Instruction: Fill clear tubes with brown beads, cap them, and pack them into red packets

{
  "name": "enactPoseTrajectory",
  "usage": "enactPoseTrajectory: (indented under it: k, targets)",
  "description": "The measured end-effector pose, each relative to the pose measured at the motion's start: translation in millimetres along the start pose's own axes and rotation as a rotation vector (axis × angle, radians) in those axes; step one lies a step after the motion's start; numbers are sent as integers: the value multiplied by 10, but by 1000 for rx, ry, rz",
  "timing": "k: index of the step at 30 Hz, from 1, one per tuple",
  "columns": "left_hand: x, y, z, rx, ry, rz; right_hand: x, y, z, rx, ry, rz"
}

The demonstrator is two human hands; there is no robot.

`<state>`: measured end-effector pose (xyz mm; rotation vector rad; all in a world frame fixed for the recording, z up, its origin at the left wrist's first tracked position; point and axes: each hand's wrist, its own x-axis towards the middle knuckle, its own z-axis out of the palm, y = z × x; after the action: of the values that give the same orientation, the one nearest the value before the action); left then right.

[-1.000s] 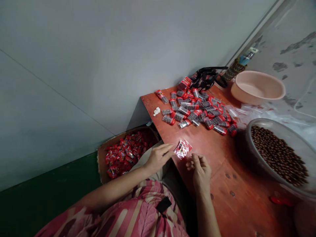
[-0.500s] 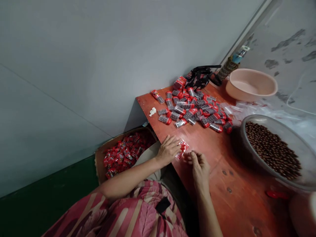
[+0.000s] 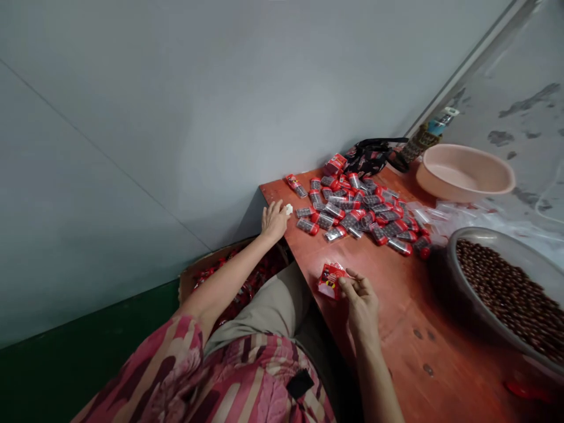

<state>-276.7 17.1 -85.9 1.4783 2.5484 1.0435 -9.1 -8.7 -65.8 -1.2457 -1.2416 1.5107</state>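
Observation:
My right hand pinches the right edge of a small red printed packet over the table near its front edge. The packet has a yellow and pale pink picture on it. At the table's left edge, my left hand reaches out with fingers apart around a small white lump, its fingertips at or touching it. What the lump is made of, I cannot make out. Beyond both hands lies a pile of clear tubes with red caps, filled with dark balls.
On the red table stands a grey bowl of brown balls, with a pink basin behind. Clear plastic pieces lie between them. A dark bag rests by the wall. Below left, a box holds red packets.
My left hand has left the red packet and moved away to the white lump. My right hand has taken hold of the packet, now tilted up. The view has shifted slightly.

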Motion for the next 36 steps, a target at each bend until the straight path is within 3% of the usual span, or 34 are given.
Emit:
enactPoseTrajectory:
  k: [4,8,10,13,14,16,19,21,25,27,31,36]
  targets:
    - [86,-150,35,-70,7,4,-10,61,27,5,-22,17]
    - [-233,30,-152,-383,104,22,44,10,10,54,-43,35]
    - [-513,205,-250,-619,-76,-34,91,-27,12,90,-97,74]
    - [-937,467,-301,-1027,-606,-229,154,-68,56,131,-228,133]
    - [-1047,533,-292,-1129,-719,-297,166,-79,80,130,-267,143]
    - [-1197,616,-254,-1278,-791,-444,178,-98,128,105,-328,150]
    - [-1282,634,-203,-1379,-712,-605,225,-136,180,1,-390,133]
    - [-1301,608,-187,-1382,-645,-658,331,-176,198,-166,-361,74]
    - [-1347,556,-181,-1366,-523,-705,745,-280,255,-788,-32,-135]
    - [-1370,543,-190,-1367,-483,-719,967,-313,320,-1031,78,-131]
    - [-1371,540,-242,-1376,-415,-755,1247,-306,494,-1092,142,-70]
    - [-1285,538,-311,-1447,-327,-857,1248,-288,557,-975,103,-91]
